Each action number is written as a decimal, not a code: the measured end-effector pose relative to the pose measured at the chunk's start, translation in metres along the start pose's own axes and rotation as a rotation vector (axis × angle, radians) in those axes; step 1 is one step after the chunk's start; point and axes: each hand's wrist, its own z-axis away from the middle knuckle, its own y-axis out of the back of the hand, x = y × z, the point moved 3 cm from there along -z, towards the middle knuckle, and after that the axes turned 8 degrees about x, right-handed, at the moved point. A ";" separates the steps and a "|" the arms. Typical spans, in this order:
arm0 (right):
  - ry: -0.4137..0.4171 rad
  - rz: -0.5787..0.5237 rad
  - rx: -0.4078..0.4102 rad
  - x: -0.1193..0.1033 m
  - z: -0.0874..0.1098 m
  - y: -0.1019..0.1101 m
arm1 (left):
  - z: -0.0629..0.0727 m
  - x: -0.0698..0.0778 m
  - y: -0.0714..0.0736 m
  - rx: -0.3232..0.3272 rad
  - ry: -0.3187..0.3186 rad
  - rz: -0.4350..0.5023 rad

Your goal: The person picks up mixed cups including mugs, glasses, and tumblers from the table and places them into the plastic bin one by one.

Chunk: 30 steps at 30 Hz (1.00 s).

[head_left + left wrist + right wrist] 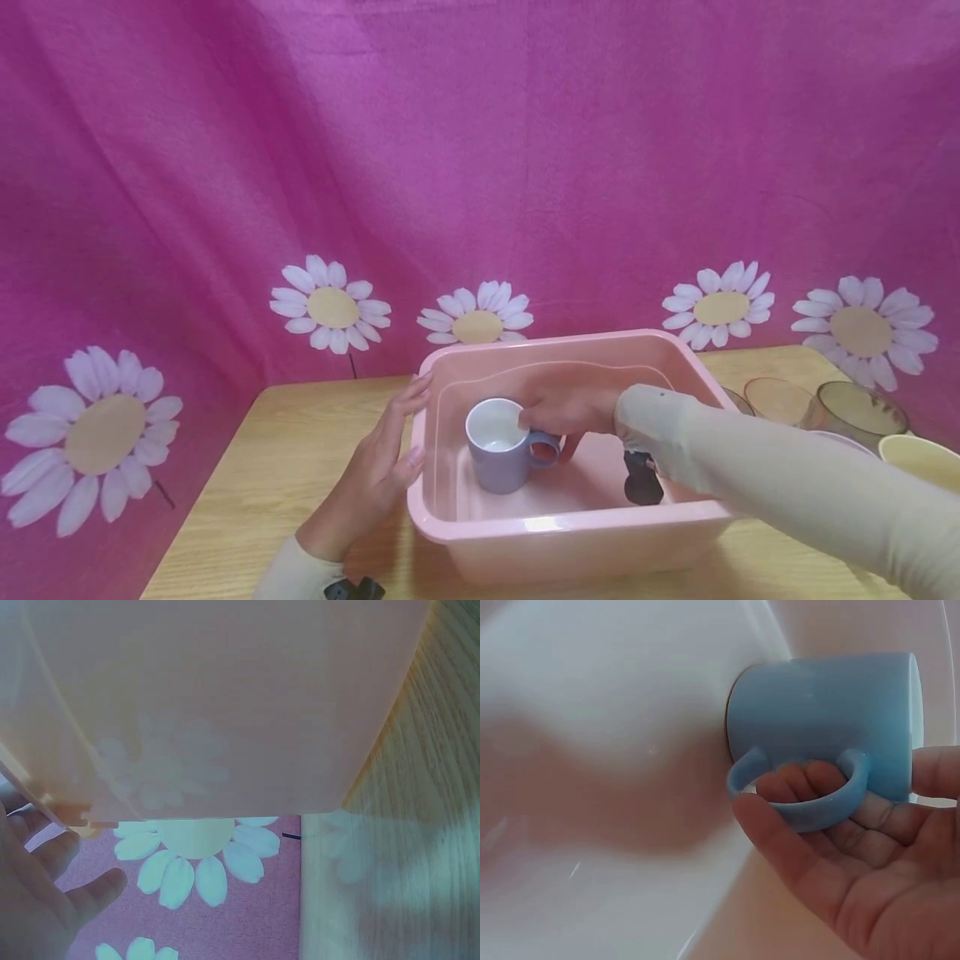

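A grey-blue mug (498, 450) with a white inside stands upright in a pink plastic basin (551, 522), toward its left side. My right hand (573, 410) reaches into the basin and holds the mug at its rim and handle. In the right wrist view, one finger of the right hand (885, 877) lies at the mug's (817, 712) rim and others are curled behind the handle. My left hand (371, 471) touches the basin's left rim from outside, fingers fairly straight; in the left wrist view its fingertips meet the basin wall (247, 712).
Right of the basin stand several cups, among them an orange-tinted glass (778, 402), a dark-tinted glass (861, 410) and a yellow cup (926, 458). The basin sits on a wooden table (300, 433). A magenta flowered cloth (480, 167) hangs behind it.
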 end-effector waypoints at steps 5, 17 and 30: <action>-0.021 0.016 -0.003 -0.003 0.002 0.000 | 0.000 0.000 0.000 0.007 -0.013 -0.010; -0.038 0.004 -0.003 -0.005 0.005 -0.002 | 0.000 0.001 -0.001 -0.002 0.003 -0.002; -0.018 -0.037 -0.068 -0.011 0.007 -0.002 | 0.000 0.000 0.000 -0.014 0.032 0.000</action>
